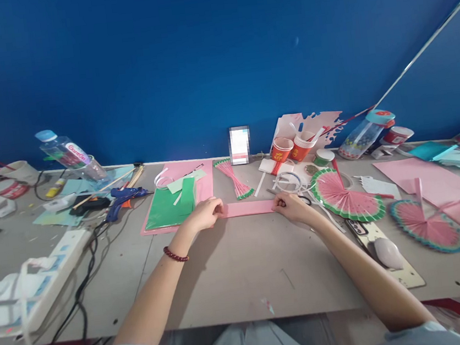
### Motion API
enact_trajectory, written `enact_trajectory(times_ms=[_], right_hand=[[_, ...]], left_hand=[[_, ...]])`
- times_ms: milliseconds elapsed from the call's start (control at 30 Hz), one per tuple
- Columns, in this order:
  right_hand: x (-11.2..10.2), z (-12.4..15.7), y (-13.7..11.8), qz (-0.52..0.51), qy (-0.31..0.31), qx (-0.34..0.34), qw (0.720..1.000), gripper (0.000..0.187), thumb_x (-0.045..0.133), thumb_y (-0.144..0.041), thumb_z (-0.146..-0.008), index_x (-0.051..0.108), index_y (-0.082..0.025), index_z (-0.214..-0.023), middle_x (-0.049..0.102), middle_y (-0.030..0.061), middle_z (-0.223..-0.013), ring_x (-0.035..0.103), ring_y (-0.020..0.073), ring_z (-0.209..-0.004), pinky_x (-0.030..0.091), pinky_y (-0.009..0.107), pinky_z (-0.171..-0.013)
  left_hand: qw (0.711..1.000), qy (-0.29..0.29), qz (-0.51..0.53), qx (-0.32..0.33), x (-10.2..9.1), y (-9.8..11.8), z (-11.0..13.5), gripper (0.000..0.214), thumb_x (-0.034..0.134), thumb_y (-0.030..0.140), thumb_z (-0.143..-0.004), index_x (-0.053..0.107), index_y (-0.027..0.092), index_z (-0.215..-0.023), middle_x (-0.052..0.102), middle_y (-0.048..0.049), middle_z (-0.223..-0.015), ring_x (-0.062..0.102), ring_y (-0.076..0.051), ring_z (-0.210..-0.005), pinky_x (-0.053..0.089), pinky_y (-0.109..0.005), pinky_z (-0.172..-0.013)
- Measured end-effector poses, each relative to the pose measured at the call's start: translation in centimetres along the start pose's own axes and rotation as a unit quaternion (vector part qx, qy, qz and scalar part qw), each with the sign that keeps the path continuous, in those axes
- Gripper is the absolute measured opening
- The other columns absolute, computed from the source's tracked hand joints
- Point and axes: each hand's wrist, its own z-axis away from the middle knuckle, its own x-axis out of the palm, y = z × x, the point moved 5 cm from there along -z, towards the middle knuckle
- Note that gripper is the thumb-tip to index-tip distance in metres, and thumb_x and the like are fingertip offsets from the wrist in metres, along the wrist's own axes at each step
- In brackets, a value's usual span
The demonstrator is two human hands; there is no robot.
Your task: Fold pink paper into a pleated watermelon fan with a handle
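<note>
A pink paper strip [248,208] stretches level between my two hands, just above or on the grey table. My left hand [208,212] pinches its left end with the fingers closed. At the other end, my right hand [290,206] is closed on the strip too. Beyond the strip lies a pleated pink and green paper piece [237,180], narrow in the middle. Green paper [170,208] rests on pink sheets by my left hand. To the right of my right hand is a pink paper fan with a green edge [347,198].
A blue glue gun [123,200] and a power strip [55,281] with cables are on the left. Red paper cups [282,150] stand at the back, near a phone [239,146]. A second fan [427,225] and a mouse [387,253] lie on the right.
</note>
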Motion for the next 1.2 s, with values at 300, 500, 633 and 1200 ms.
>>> enact_trajectory(times_ms=[300,500,633,1200], right_hand=[[-0.1,0.1,-0.1,-0.003,0.028,-0.002,1.000,0.011,0.056,-0.025,-0.068,0.051,-0.019,-0.059,0.056,0.0006,-0.061,0.049,0.0141,-0.057,0.035,0.025,-0.056],[0.0,0.7,-0.7,0.013,0.058,-0.017,0.998,0.012,0.055,-0.024,-0.071,0.054,-0.019,-0.060,0.060,0.0031,-0.063,0.050,0.0153,-0.060,0.035,0.026,-0.059],[-0.3,1.1,-1.0,0.008,0.060,-0.008,0.998,0.011,0.054,-0.022,-0.072,0.058,-0.018,-0.062,0.062,0.0035,-0.063,0.052,0.0153,-0.059,0.036,0.025,-0.059],[-0.9,1.5,-2.0,0.096,0.034,-0.054,0.993,0.024,0.045,-0.020,-0.081,0.062,-0.018,-0.063,0.063,0.0050,-0.068,0.054,0.0167,-0.064,0.038,0.026,-0.062]], left_hand=[[0.999,0.005,-0.041,0.005,-0.3,0.7,0.3,0.012,0.048,0.011,-0.076,0.058,0.017,-0.076,0.062,-0.0021,-0.084,0.051,-0.009,-0.044,0.040,-0.025,-0.051],[0.971,0.064,-0.213,0.089,-0.4,3.2,1.1,0.022,0.047,0.002,-0.076,0.062,0.017,-0.070,0.062,-0.0079,-0.083,0.058,-0.022,-0.085,0.043,-0.032,-0.075],[0.933,0.080,-0.343,0.081,0.7,4.6,1.9,0.032,0.038,-0.007,-0.074,0.063,0.014,-0.073,0.061,-0.0115,-0.084,0.057,-0.023,-0.086,0.043,-0.035,-0.076],[0.889,0.119,-0.442,-0.013,4.9,6.6,2.6,0.031,0.038,-0.004,-0.080,0.062,0.005,-0.096,0.062,-0.0172,-0.082,0.060,-0.024,-0.075,0.040,-0.032,-0.063]])
